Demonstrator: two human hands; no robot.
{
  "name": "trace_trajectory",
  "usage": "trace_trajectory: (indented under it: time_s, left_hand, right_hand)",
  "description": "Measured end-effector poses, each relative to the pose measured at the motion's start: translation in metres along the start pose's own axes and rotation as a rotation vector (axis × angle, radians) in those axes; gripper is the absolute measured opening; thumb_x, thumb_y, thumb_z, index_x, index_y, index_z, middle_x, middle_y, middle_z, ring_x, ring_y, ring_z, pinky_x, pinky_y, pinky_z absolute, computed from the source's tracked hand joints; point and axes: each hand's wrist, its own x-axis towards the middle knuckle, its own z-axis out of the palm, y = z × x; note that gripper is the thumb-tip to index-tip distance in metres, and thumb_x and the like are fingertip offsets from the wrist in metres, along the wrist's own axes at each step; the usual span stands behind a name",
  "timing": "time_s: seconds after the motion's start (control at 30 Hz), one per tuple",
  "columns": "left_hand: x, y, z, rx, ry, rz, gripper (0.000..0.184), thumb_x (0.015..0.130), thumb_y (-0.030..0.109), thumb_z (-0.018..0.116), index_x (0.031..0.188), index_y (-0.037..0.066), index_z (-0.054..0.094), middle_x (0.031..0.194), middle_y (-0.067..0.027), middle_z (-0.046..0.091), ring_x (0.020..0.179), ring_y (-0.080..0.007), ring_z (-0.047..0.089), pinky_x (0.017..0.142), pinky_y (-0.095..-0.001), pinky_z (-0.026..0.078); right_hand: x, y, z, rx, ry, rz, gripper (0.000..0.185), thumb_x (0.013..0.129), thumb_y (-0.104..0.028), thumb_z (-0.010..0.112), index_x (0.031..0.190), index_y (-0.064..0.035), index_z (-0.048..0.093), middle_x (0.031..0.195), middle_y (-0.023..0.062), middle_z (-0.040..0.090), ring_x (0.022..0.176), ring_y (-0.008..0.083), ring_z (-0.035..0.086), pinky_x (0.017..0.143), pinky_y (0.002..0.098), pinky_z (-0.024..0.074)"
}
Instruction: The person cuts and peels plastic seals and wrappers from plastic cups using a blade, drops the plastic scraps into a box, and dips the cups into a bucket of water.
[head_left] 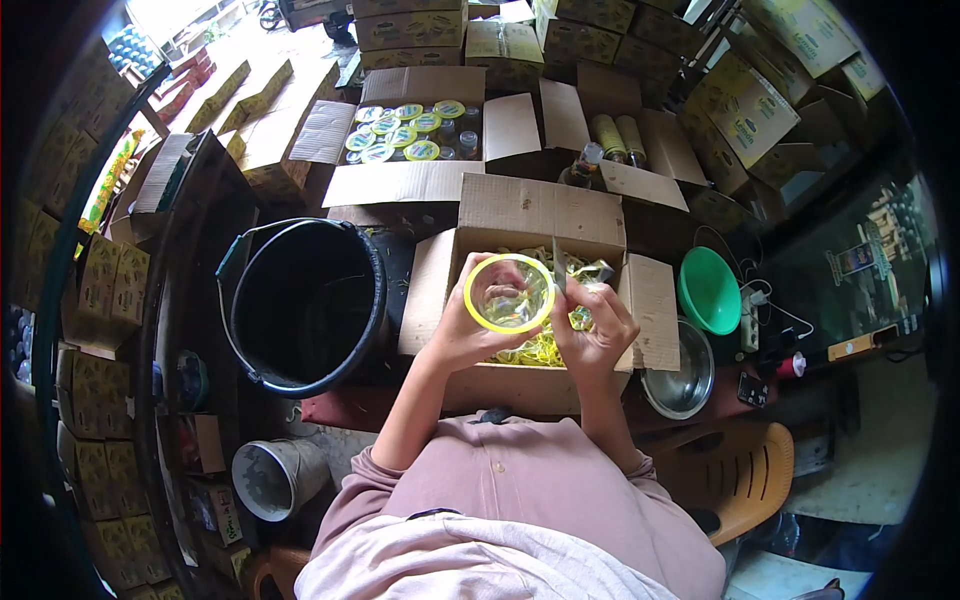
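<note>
My left hand [458,322] is wrapped round a clear plastic cup [508,318] with a bright yellow rim, its round end turned toward me. Close beside the cup's right side, my right hand [597,335] grips a knife [559,270] with its thin grey blade pointing up. Its handle is hidden in the fingers. Both hands are above an open cardboard box [540,220], which holds a tangle of yellow strips and clear scraps [535,352].
A large black bucket [378,300] stands left of the box. To the right are a green bowl [708,290] and a metal bowl [690,385]. Behind, an open carton [400,188] holds several yellow-lidded cups, near a dark bottle [580,172]. An orange plastic chair [740,465] is at the lower right.
</note>
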Motion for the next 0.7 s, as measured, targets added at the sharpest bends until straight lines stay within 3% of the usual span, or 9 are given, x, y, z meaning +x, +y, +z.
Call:
trace_trajectory:
  time_s: [0.17, 0.27, 0.5, 0.7]
  left_hand:
    - [-0.001, 0.002, 0.001, -0.010, 0.034, -0.015, 0.058, 0.064, 0.005, 0.075, 0.111, 0.002, 0.042, 0.102, -0.0062, 0.048, 0.097, -0.0140, 0.052, 0.082, -0.0273, 0.046]
    - [-0.002, 0.002, 0.002, 0.009, 0.041, -0.017, 0.056, 0.065, 0.004, 0.073, 0.111, 0.002, 0.042, 0.102, -0.0066, 0.048, 0.097, -0.0147, 0.051, 0.081, -0.0271, 0.046]
    - [-0.005, 0.005, -0.001, 0.164, -0.074, -0.023, 0.055, 0.063, 0.003, 0.072, 0.110, 0.003, 0.043, 0.101, -0.0068, 0.048, 0.098, -0.0156, 0.050, 0.086, -0.0293, 0.043]
    - [-0.005, 0.014, -0.003, 0.073, -0.183, -0.055, 0.053, 0.062, 0.002, 0.070, 0.108, 0.003, 0.045, 0.100, -0.0061, 0.048, 0.098, -0.0157, 0.050, 0.088, -0.0294, 0.041]
  right_hand:
    - [-0.008, 0.000, 0.000, -0.024, 0.028, -0.010, 0.023, 0.064, 0.003, 0.068, 0.085, -0.0044, 0.066, 0.064, 0.0042, 0.058, 0.055, 0.0130, 0.057, 0.051, 0.0245, 0.0466]
    - [-0.010, -0.007, -0.001, -0.044, 0.005, 0.032, 0.015, 0.065, 0.004, 0.067, 0.079, -0.0006, 0.064, 0.065, 0.0088, 0.060, 0.057, 0.0158, 0.059, 0.053, 0.0256, 0.0466]
    - [-0.005, -0.003, -0.002, -0.034, 0.024, -0.011, 0.025, 0.063, 0.004, 0.067, 0.087, -0.0042, 0.066, 0.065, 0.0049, 0.058, 0.056, 0.0134, 0.057, 0.052, 0.0244, 0.0460]
    - [-0.002, 0.001, -0.009, 0.067, -0.064, 0.038, 0.027, 0.062, 0.006, 0.066, 0.087, -0.0038, 0.065, 0.065, 0.0052, 0.058, 0.058, 0.0123, 0.058, 0.054, 0.0234, 0.0456]
